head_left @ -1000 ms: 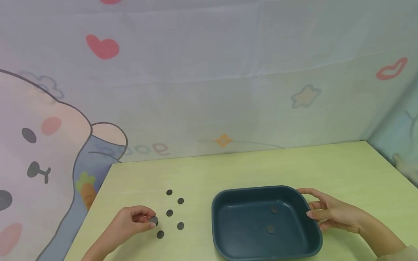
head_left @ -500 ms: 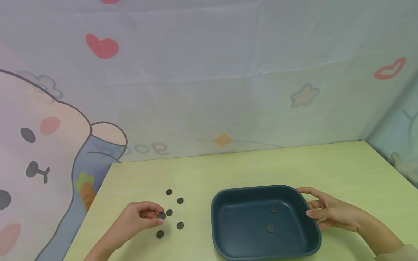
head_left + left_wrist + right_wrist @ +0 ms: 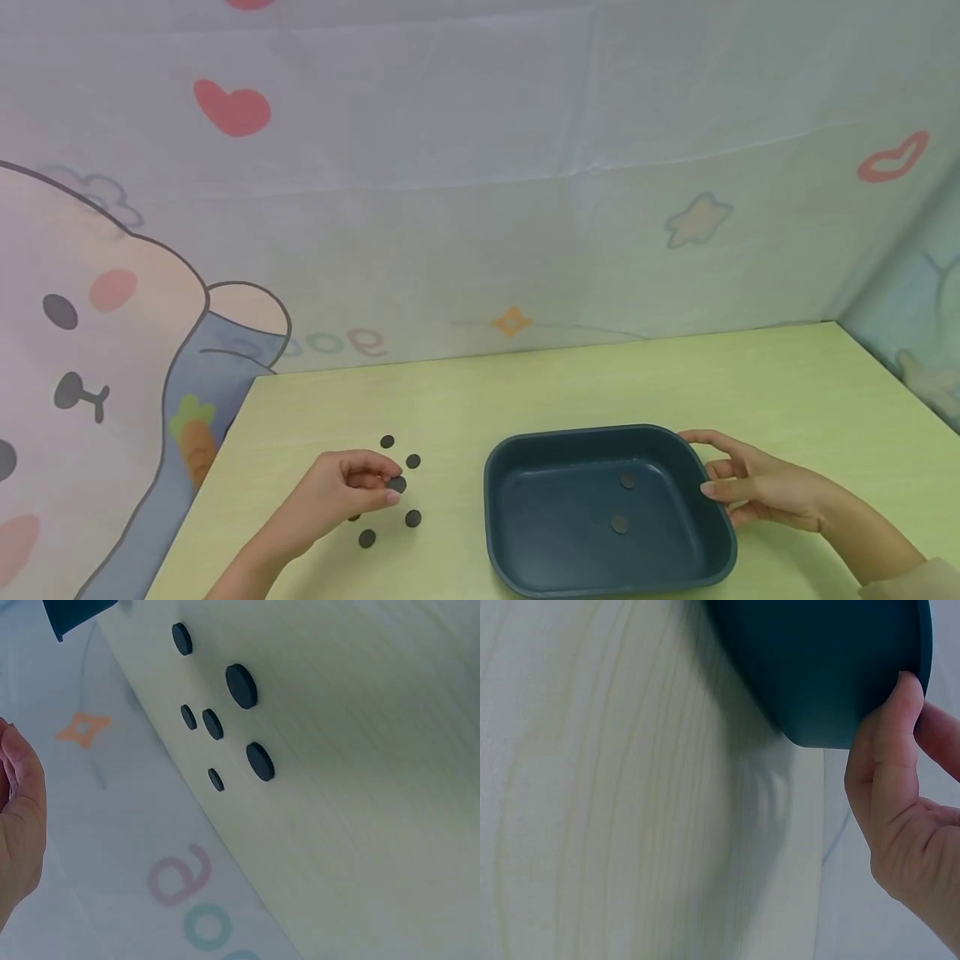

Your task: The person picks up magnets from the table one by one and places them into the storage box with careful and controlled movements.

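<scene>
My left hand [image 3: 341, 496] pinches a small dark round disc [image 3: 397, 484] between thumb and fingertips, above the table. Around and beneath it several similar discs lie scattered flat, among them a front one [image 3: 367, 538] and a rear one [image 3: 387, 442]; one is partly covered by the hand. The left wrist view shows these discs [image 3: 241, 686] but only part of the left hand [image 3: 22, 817]; the held disc is hidden there. My right hand [image 3: 772, 487] grips the right rim of a dark teal rectangular tray [image 3: 555, 593], thumb over the rim. Two discs [image 3: 627, 481] lie inside the tray.
A pale yellow-green wood-grain table [image 3: 450, 400] carries everything. Behind it hangs a light cloth backdrop [image 3: 480, 208] printed with hearts, stars and a cartoon animal. The tray's raised walls stand to the right of the loose discs.
My left hand has moved to the right and slightly away from me with the pinched disc, passing over the loose discs. The right hand keeps its hold on the tray.
</scene>
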Available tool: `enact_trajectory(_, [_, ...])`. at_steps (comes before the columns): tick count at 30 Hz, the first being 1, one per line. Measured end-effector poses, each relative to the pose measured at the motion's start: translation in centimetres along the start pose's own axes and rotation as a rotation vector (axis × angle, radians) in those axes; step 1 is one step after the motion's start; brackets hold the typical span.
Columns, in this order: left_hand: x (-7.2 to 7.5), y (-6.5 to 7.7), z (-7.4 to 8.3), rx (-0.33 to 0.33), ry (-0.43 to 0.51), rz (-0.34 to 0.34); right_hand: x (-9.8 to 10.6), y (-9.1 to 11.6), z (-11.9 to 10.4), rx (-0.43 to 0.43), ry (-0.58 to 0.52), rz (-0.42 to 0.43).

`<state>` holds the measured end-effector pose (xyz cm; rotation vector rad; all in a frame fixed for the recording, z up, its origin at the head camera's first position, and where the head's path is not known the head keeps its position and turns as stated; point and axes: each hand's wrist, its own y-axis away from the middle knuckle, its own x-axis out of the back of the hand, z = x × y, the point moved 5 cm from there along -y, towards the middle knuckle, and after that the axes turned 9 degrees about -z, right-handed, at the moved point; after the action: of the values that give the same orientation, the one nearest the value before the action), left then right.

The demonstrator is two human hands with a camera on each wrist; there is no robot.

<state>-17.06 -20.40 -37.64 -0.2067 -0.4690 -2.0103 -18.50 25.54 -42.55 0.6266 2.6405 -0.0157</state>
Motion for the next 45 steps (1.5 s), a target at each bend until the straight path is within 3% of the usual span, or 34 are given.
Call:
enact_trajectory(10, [-1.3, -1.6, 1.4, -0.033, 0.059, -0.057, -0.1, 0.0, -0.1, 0.003, 0.009, 0.005])
enact_trajectory(37, [-5.3, -4.6, 4.6, -0.114, 0.056, -0.201, 0.2, 0.0, 0.1, 0.016, -0.005, -0.011])
enact_trajectory(45, [-6.6, -5.2, 6.0, -0.133, 0.01, -0.257, 0.1, 0.0, 0.1, 0.027, -0.012, -0.023])
